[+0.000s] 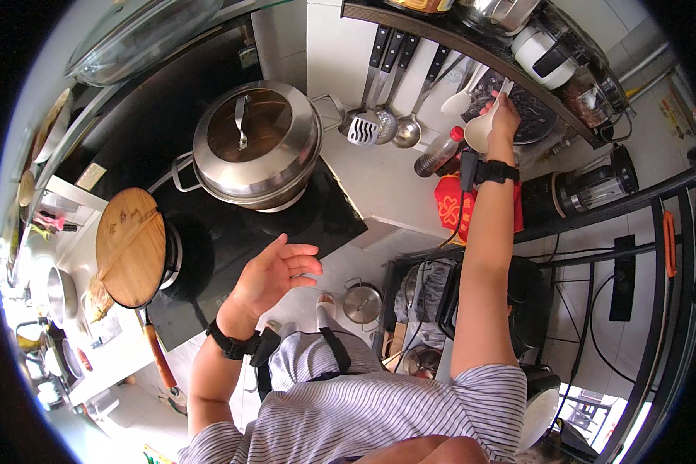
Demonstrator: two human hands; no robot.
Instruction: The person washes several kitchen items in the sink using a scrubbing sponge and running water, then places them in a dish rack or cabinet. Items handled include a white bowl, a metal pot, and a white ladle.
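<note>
My right hand [504,120] is stretched out below the dark shelf at the upper right. Its fingers close around a cream-white ladle [479,132], whose bowl shows beside the hand. A white rice paddle [457,102] hangs just left of it, and a dark round pan [525,110] is partly hidden behind the hand. My left hand [278,268] is empty, fingers apart, above the front edge of the black glass cooktop [232,243]. Beyond it stands a steel pot with a glass-centred lid [255,142]. Both wrists wear black straps with small devices.
A wok with a wooden lid [130,246] sits at the left, its wooden handle [159,356] jutting forward. Steel utensils [377,124] hang from the shelf [470,46]. A bottle with a red cap [439,153], a red bag [452,203] and a blender [591,182] are at the right.
</note>
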